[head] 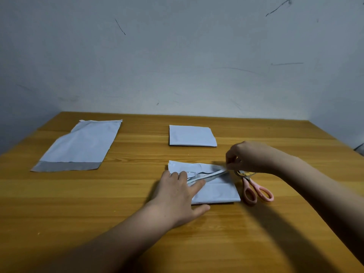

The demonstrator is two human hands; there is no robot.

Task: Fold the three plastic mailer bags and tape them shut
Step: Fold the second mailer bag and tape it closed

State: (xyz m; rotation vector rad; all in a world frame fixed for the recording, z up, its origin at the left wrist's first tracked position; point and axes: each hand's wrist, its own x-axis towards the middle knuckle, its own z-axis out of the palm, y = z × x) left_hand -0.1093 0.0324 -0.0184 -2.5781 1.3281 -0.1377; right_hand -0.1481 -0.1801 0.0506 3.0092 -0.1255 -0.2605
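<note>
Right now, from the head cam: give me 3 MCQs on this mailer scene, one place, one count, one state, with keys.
1. Where do the scissors lie?
A. Right of the near mailer
B. On the unfolded mailer
C. At the table's far left

2. How many mailers lie fully unfolded?
A. None
B. One
C. Three

3. What is the left hand doing?
A. Gripping the scissors
B. Hanging in the air
C. Pressing flat on the near mailer

Key:
1 A: pink handles sit just right of the near mailer.
2 B: only the unfolded mailer at left lies open; the far mailer is folded.
3 C: palm down on it while the right hand pinches a strip.
</note>
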